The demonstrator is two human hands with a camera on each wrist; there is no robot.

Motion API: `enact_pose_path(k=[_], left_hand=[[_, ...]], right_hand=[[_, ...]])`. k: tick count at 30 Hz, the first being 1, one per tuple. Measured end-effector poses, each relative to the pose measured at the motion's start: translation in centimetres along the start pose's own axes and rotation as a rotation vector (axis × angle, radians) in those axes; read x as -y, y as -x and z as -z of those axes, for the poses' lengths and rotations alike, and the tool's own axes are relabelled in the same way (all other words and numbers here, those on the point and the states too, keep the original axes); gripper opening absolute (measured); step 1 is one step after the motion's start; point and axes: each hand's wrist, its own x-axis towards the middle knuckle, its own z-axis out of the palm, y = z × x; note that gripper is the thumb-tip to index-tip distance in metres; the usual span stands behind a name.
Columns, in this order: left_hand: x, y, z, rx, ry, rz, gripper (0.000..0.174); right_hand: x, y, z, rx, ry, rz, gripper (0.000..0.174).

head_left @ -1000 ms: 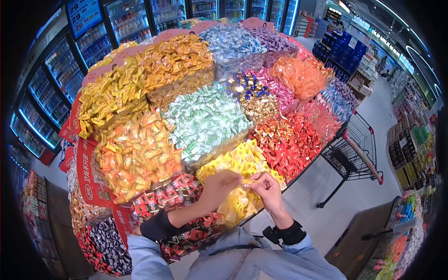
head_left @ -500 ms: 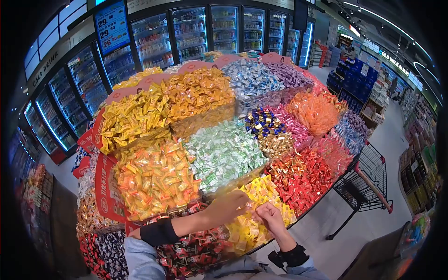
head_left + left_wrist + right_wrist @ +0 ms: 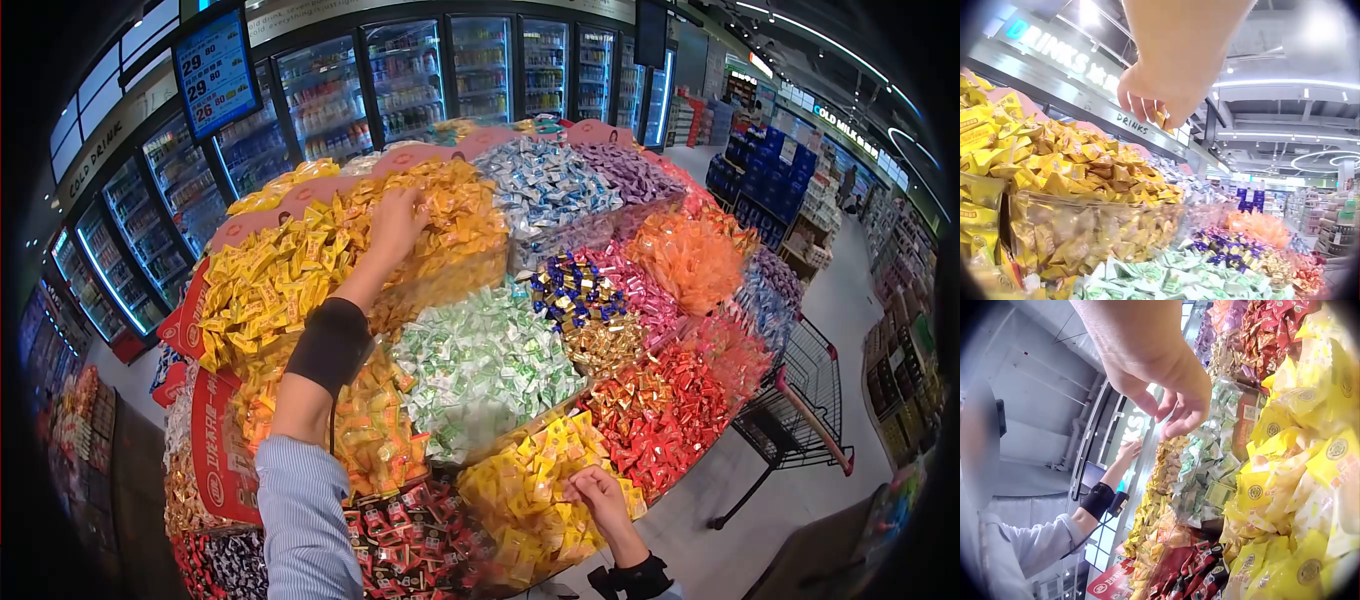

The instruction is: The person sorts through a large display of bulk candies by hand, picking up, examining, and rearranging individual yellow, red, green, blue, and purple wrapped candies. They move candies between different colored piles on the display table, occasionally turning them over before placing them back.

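Note:
In the head view my left hand (image 3: 398, 222) reaches far forward over the heap of orange-gold wrapped candies (image 3: 455, 205). The left wrist view has its fingertips pinching a small gold-wrapped candy (image 3: 1160, 119), held above the heap. My right hand (image 3: 600, 497) hovers over the yellow-wrapped candies (image 3: 540, 465) at the near side. Its fingers (image 3: 1188, 415) hang loosely curled with nothing visible between them in the right wrist view. Green-and-white wrapped candies (image 3: 485, 365) lie between the two hands' places.
Clear dividers (image 3: 1094, 209) edge the candy bins. Red-wrapped candies (image 3: 670, 410) lie to the right, black-and-red packets (image 3: 420, 545) at the near edge. A shopping cart (image 3: 800, 400) stands at the right. Drink coolers (image 3: 405, 80) line the back.
Both hands were together over the yellow candies, fingers at a small wrapped piece. My left hand has since moved forward and left to the orange-gold heap; the right stays near the yellow candies.

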Motion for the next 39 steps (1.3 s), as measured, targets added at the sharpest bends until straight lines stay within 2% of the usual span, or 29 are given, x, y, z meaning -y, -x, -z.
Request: enact_pose_path(k=[6, 12, 17, 19, 21, 25, 27, 30, 32, 35, 39], left_hand=[[1.6, -0.8, -3.0, 0.031, -0.167, 0.019, 0.017], [2.1, 0.0, -4.1, 0.089, -0.158, 0.026, 0.022], [0.6, -0.8, -1.9, -0.028, -0.084, -0.023, 0.029], [-1.9, -0.7, 0.9, -0.158, -0.009, -0.123, 0.029], [-5.4, 0.9, 4.6, -0.171, 0.168, -0.208, 0.028], [-14.8, 8.3, 12.4, -0.115, 0.374, -0.215, 0.023], [-17.7, 11.6, 15.3, -0.135, 0.432, -0.251, 0.023], [-20.7, 16.4, 17.9, -0.067, 0.482, -0.206, 0.021], [-21.7, 19.4, 17.5, 0.117, 0.536, -0.172, 0.018], [-21.5, 24.7, 13.7, 0.467, 0.496, -0.089, 0.014], [-19.4, 31.2, 7.7, 0.819, 0.378, -0.173, 0.010]], right_hand=[[0.1, -0.9, 0.6, -0.059, -0.023, 0.017, 0.010], [0.0, -0.8, 0.7, -0.073, -0.047, 0.034, 0.011], [0.7, 0.3, 0.6, -0.094, -0.061, 0.051, 0.011], [0.5, 0.8, 1.2, -0.060, -0.043, 0.105, 0.011], [0.5, 1.7, 1.4, -0.098, -0.006, 0.103, 0.010], [-0.3, 3.3, 2.4, -0.133, 0.059, 0.076, 0.011], [-0.4, 4.2, 2.7, -0.160, 0.074, 0.047, 0.011], [-0.3, 5.3, 3.0, -0.160, 0.082, 0.069, 0.012], [-0.3, 6.0, 3.1, -0.160, 0.081, 0.079, 0.012], [-0.5, 6.9, 3.7, -0.147, 0.116, 0.103, 0.012], [-0.6, 7.8, 3.8, -0.140, 0.134, 0.086, 0.012]])
